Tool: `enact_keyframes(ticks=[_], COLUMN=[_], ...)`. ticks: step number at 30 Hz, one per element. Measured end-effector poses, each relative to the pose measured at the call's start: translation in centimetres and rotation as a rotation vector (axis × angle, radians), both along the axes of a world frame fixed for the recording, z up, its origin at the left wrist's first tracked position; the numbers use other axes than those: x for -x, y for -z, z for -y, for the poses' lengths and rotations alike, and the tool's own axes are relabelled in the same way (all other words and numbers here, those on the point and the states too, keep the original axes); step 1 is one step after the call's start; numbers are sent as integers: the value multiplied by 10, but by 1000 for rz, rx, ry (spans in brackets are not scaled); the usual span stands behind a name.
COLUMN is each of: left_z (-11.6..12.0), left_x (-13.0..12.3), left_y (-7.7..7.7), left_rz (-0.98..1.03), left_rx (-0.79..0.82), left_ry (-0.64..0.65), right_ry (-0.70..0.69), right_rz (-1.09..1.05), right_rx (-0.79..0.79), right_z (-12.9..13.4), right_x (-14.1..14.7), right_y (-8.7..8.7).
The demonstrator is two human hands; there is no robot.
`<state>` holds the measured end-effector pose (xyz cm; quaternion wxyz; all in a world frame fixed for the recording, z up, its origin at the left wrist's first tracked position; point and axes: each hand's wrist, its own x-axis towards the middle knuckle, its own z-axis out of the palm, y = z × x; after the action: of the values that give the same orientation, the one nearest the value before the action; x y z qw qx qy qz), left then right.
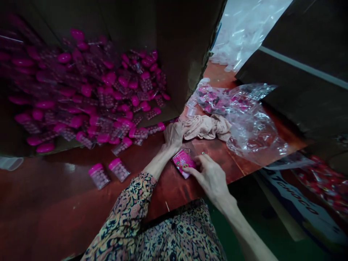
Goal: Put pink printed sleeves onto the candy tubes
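On the red tabletop (59,206), your right hand (210,174) has its thumb on the pink printed packet (182,159); your left hand (174,135) touches the crumpled cloth (205,127). I cannot tell whether either grips.

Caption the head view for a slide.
Right hand on a pink packet, left hand at a crumpled cloth, two pink-capped containers on the red table near a box of more.

The worktop (54,210) is reddish brown and a bit shiny. Below its edge, the floor (227,230) is dark green. The light is dim, with a soft shine on the worktop.
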<state>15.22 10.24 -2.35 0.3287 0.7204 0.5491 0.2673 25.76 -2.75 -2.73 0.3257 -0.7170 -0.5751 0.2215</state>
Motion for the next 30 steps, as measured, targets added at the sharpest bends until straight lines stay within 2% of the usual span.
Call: enact_keyframes(ticks=[4,7,10,13,16,18,22,25,28,30], left_z=[-5,2,21,48,74,88,107,115,120,120], left_x=[2,19,39,49,52,58,84,101,104,99], left_y=[-3,-8,-10,-6,1,5,8,5,-2,-7], left_rz=[-24,-25,1,52,85,100,137,201,308,417], left_rx=[-51,-70,-86,-77,-56,-54,-42,-28,-9,49], left_ry=[-45,-84,-102,-35,31,20,-82,-205,-358,-412], right_ry=[55,112,160,177,193,192,137,106,91,73], right_rz=[10,-31,-60,-73,-76,-80,-134,-224,-344,-419], right_rx=[-31,-64,-89,-106,-129,-142,-149,-156,-170,-164], right_z=[6,1,0,2,6,9,10,8,8,9], right_x=[8,7,6,9,20,34,63,69,65,63], right_y=[14,21,24,27,28,29,26,20,12,6])
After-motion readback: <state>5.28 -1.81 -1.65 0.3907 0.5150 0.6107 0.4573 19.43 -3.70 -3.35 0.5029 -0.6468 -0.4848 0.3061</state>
